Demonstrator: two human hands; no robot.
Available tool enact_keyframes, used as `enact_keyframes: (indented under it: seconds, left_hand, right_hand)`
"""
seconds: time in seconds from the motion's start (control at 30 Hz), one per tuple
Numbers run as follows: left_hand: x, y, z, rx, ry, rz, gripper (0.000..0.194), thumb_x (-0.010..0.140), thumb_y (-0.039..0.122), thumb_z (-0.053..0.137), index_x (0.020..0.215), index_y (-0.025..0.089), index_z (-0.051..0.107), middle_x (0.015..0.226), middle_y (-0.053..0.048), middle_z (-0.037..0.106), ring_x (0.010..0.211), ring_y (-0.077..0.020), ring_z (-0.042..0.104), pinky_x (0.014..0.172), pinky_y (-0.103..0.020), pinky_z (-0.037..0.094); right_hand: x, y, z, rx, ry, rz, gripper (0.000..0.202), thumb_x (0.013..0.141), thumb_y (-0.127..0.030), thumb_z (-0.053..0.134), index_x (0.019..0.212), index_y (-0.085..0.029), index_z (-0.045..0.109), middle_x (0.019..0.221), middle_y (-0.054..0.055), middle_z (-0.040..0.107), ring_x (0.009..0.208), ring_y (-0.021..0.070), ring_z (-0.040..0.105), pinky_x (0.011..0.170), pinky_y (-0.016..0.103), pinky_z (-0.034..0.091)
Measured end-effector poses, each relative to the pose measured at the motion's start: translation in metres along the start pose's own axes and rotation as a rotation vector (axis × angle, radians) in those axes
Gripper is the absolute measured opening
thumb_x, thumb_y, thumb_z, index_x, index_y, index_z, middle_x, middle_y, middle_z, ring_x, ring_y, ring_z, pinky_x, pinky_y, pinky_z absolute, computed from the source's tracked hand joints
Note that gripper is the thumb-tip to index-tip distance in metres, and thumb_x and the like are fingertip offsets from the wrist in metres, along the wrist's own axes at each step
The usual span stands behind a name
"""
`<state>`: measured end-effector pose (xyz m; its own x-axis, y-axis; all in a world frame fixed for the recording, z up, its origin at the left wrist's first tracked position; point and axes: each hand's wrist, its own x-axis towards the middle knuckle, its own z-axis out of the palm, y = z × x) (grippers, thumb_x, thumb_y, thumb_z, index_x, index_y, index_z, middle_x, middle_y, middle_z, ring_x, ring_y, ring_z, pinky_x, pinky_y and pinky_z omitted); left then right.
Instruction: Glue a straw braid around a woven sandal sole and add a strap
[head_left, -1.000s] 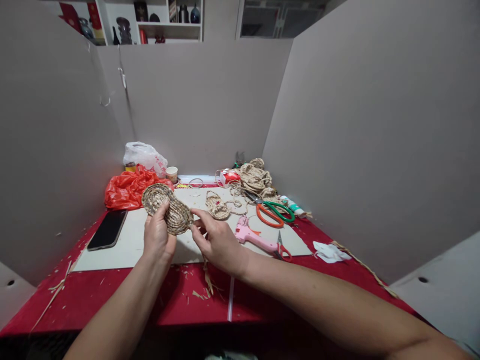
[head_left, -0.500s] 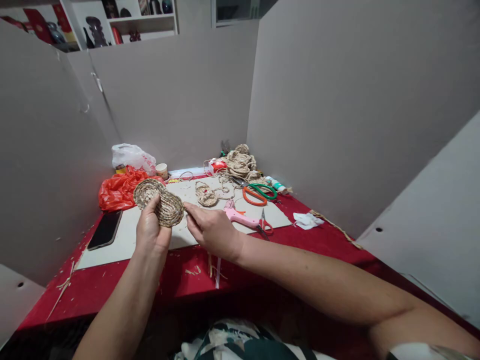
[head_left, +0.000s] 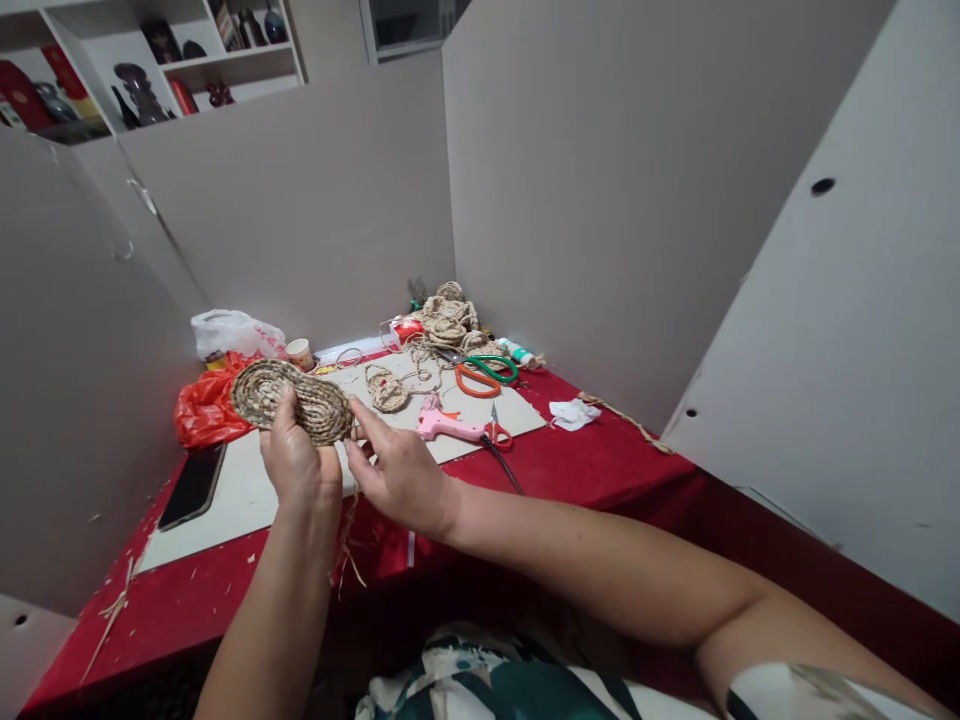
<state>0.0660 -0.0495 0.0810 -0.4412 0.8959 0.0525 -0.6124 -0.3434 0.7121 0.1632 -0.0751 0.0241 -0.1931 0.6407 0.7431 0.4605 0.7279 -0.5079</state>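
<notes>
My left hand (head_left: 296, 455) grips a sole-shaped coil of braided straw (head_left: 319, 408), thumb on its upper face and fingers beneath. The piece is raised above the white board and tilted toward me. At its right end my right hand (head_left: 397, 465) has thumb and index finger bent around a straw cord (head_left: 355, 432) at the rim, mostly hidden by the fingers. Loose straw ends (head_left: 351, 545) dangle below, between the two wrists. A small woven straw slipper (head_left: 386, 390) lies on the board behind my right hand.
On the white board (head_left: 240, 500) lie a pink glue gun (head_left: 450, 425), small red scissors (head_left: 496, 432) and large orange-green scissors (head_left: 480, 378). A phone (head_left: 193, 487), red plastic bag (head_left: 206, 408) and paper cup (head_left: 299, 354) stand left. Straw pieces (head_left: 450, 318) are heaped behind; grey partitions (head_left: 585, 200) enclose the table.
The view has swung right, so the table appears further left. My right fingers have come in closer to the coil's rim, and the straw ends now hang nearer my left wrist.
</notes>
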Motion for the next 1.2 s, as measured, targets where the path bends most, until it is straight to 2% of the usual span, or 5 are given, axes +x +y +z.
enact_keyframes:
  seconds: [0.23, 0.47, 0.63, 0.9, 1.2]
  left_hand:
    - [-0.011, -0.008, 0.012, -0.065, 0.101, 0.263, 0.012, 0.081, 0.01, 0.059, 0.091, 0.015, 0.063, 0.086, -0.001, 0.07, 0.089, -0.0165, 0.067, 0.086, -0.033, 0.054]
    - [-0.002, -0.025, 0.008, 0.031, 0.15, 0.419, 0.031, 0.083, 0.02, 0.057, 0.113, 0.011, 0.057, 0.107, -0.009, 0.067, 0.103, -0.02, 0.064, 0.088, -0.033, 0.052]
    - [-0.007, -0.035, 0.003, 0.198, 0.071, 0.533, 0.032, 0.087, 0.03, 0.05, 0.115, 0.015, 0.056, 0.113, -0.009, 0.065, 0.105, -0.019, 0.063, 0.088, -0.028, 0.05]
    - [-0.011, -0.045, -0.008, 0.376, -0.072, 0.558, 0.037, 0.086, 0.046, 0.054, 0.114, 0.022, 0.057, 0.121, -0.008, 0.062, 0.111, -0.0205, 0.059, 0.092, -0.029, 0.046]
    - [-0.026, -0.027, -0.005, 0.342, -0.363, 0.456, 0.025, 0.076, 0.03, 0.07, 0.096, 0.016, 0.07, 0.107, -0.008, 0.07, 0.11, -0.0236, 0.061, 0.095, -0.032, 0.046]
  right_hand:
    - [-0.001, -0.006, 0.0, 0.334, 0.087, 0.167, 0.048, 0.087, -0.019, 0.048, 0.133, -0.007, 0.045, 0.083, 0.005, 0.07, 0.062, 0.0129, 0.062, 0.062, 0.024, 0.048]
    - [-0.001, -0.002, 0.003, 0.244, 0.102, 0.194, 0.043, 0.091, -0.026, 0.046, 0.128, -0.005, 0.052, 0.076, 0.007, 0.067, 0.058, 0.0144, 0.056, 0.058, 0.026, 0.043]
    - [-0.001, 0.004, 0.005, 0.217, 0.086, 0.254, 0.043, 0.094, -0.032, 0.044, 0.128, -0.008, 0.053, 0.073, 0.006, 0.067, 0.061, 0.0167, 0.059, 0.06, 0.027, 0.042]
    - [0.003, 0.009, 0.008, 0.52, 0.142, 0.276, 0.029, 0.094, -0.031, 0.047, 0.115, -0.017, 0.06, 0.072, 0.002, 0.068, 0.063, 0.0142, 0.06, 0.059, 0.023, 0.043]
    - [0.002, 0.009, 0.007, 0.579, 0.173, 0.29, 0.031, 0.091, -0.027, 0.052, 0.119, -0.018, 0.058, 0.074, 0.001, 0.069, 0.062, 0.0127, 0.061, 0.059, 0.022, 0.045]
